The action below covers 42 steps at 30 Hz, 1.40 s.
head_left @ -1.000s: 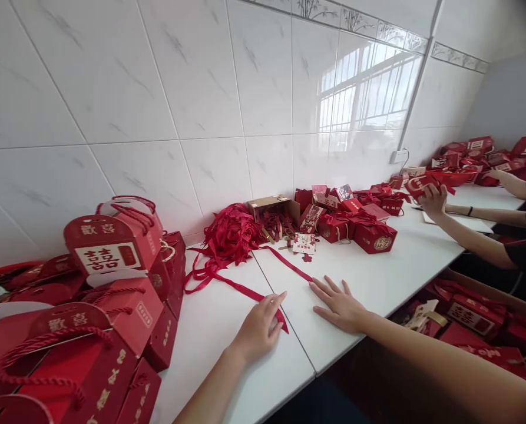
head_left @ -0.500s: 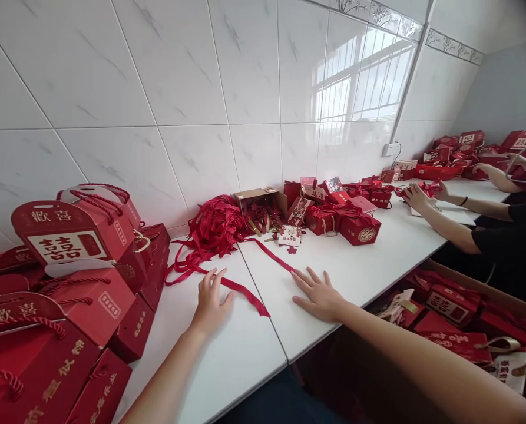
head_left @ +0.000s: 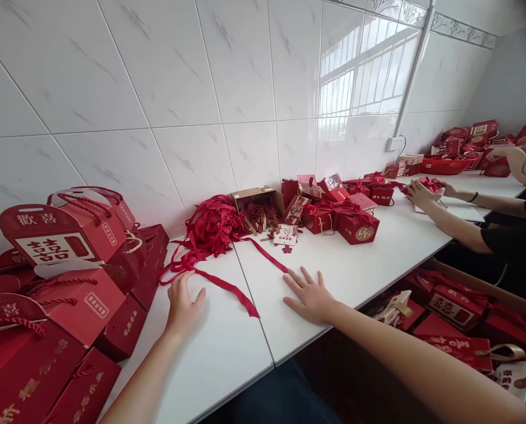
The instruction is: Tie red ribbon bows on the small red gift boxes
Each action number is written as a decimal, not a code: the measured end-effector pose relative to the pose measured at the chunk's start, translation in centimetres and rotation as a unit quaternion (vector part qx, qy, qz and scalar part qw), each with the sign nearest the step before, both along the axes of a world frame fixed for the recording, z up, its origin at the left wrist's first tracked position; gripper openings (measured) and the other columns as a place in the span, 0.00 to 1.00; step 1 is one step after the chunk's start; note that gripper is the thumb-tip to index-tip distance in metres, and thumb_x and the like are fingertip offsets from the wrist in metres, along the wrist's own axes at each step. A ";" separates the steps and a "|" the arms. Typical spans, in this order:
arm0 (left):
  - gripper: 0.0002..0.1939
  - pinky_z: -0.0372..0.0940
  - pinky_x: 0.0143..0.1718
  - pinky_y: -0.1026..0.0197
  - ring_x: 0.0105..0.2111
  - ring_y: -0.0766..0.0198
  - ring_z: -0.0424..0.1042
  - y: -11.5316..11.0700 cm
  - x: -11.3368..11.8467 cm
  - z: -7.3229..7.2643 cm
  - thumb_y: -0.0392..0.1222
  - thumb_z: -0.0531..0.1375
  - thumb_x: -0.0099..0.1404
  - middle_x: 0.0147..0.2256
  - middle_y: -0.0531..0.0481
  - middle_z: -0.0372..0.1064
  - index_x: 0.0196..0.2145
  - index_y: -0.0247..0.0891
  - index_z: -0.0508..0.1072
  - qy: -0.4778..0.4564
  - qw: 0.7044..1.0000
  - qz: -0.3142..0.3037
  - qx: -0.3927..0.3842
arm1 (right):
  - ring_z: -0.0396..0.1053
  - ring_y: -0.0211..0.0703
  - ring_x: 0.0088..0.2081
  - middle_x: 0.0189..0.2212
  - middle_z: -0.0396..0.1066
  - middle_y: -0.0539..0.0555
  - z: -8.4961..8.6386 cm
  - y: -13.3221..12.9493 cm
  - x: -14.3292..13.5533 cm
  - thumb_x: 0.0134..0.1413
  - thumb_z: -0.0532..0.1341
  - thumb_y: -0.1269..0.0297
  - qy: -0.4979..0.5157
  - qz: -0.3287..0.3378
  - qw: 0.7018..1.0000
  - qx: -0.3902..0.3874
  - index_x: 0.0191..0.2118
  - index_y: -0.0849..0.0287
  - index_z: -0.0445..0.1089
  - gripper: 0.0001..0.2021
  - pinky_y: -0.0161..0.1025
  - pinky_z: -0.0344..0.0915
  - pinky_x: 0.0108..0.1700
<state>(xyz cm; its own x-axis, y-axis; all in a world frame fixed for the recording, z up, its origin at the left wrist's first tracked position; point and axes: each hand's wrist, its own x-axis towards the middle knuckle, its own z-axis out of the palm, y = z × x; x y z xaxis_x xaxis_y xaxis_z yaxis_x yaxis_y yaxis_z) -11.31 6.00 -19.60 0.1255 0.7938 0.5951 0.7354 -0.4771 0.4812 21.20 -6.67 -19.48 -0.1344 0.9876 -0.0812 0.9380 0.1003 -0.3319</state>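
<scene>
I had the right hand spread at a ribbon, left hand loosely open; ribbon handling seemed to require pinching next.

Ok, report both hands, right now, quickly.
Left hand: open, thumb apart, fingertips by the flat red fabric ribbon; contact unclear.
Right hand: open, fingers spread on the smooth white table, fingertips at another narrow red ribbon.

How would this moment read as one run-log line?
left hand: open, near red ribbon strip, contact unclear | right hand: spread palm-down on table, by second strip | ribbon pile: beside open carton
</scene>
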 end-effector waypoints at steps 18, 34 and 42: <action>0.24 0.59 0.58 0.45 0.60 0.50 0.58 -2.8 5.6 0.7 0.33 0.53 0.57 0.58 0.57 0.64 0.47 0.56 0.75 0.205 0.961 -0.172 -0.072 | 0.65 0.45 0.51 0.46 0.73 0.57 0.2 3.8 -7.7 0.63 0.47 0.71 0.070 0.167 0.971 0.155 0.54 0.55 0.66 0.18 0.43 0.59 0.53; 0.17 0.62 0.57 0.47 0.54 0.53 0.69 -3.3 5.9 0.7 0.39 0.57 0.57 0.48 0.48 0.75 0.42 0.46 0.79 0.156 0.972 -0.128 -0.120 | 0.62 0.54 0.50 0.48 0.66 0.64 -0.3 3.7 -7.2 0.53 0.50 0.81 0.170 0.097 0.969 0.153 0.55 0.61 0.64 0.24 0.46 0.62 0.48; 0.15 0.69 0.50 0.51 0.49 0.55 0.73 -3.4 6.2 1.4 0.38 0.53 0.59 0.44 0.42 0.76 0.37 0.38 0.79 0.051 0.988 -0.107 -0.104 | 0.70 0.47 0.40 0.42 0.72 0.55 -0.2 7.5 -7.7 0.51 0.63 0.64 0.393 0.055 0.912 0.102 0.54 0.51 0.69 0.22 0.43 0.67 0.43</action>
